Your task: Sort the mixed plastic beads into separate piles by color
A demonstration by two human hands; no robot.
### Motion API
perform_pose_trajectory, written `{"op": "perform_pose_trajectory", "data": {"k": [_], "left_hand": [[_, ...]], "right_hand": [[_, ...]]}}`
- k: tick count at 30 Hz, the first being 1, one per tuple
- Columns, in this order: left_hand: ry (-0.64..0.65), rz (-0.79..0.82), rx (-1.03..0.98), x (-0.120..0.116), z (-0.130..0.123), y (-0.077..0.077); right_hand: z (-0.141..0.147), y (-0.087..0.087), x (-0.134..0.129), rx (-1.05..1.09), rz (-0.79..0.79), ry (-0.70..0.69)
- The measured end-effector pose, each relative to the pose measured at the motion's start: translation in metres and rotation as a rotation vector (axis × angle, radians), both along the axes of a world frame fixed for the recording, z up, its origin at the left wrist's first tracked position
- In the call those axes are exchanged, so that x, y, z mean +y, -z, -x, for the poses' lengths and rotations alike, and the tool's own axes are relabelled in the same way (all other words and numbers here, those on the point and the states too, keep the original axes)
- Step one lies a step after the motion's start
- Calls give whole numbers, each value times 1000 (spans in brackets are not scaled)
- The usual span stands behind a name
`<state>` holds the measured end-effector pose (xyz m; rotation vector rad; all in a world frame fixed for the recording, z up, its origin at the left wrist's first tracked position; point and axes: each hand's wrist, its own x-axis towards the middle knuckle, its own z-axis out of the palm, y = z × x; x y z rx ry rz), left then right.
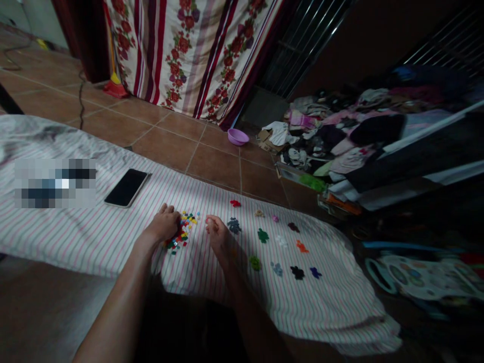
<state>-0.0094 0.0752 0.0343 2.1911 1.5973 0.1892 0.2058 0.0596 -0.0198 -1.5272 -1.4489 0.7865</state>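
My left hand [166,222] rests at the left side of a mixed pile of small coloured pieces [186,227], its fingers curled down against them. What lies under those fingers is hidden. Right of the pile, my right hand [217,233] is closed in a pinch above the cloth. Whatever it pinches is too small to name. Beyond it the pieces lie in single-colour heaps: dark grey [234,225], red [235,203], green [262,235], lime [254,262], white [281,241], orange [301,246], black [297,273] and several others.
A striped cloth [86,222] covers the long surface. On it, left of my hands, lies a phone [126,188]; a blurred-out patch is farther left. A purple basin [238,136] and a broom [115,86] stand on the tiled floor. Clothes [344,126] are heaped at right.
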Motion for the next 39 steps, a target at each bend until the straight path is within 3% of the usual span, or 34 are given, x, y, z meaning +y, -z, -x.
{"op": "perform_pose_trajectory", "data": {"k": [6, 15, 20, 27, 39], "left_hand": [[-26, 39, 94, -2, -5, -9], [-45, 101, 138, -5, -9, -21], [-51, 94, 126, -4, -8, -19], [-42, 73, 99, -5, -8, -18], [-54, 92, 132, -4, -9, -18]], "right_hand": [[-20, -1, 15, -37, -130, 23], [-66, -6, 42, -50, -195, 134], [-90, -4, 61, -60, -174, 245], [-121, -4, 88, -265, -29, 328], [-124, 3, 110, -451, 53, 286]]}}
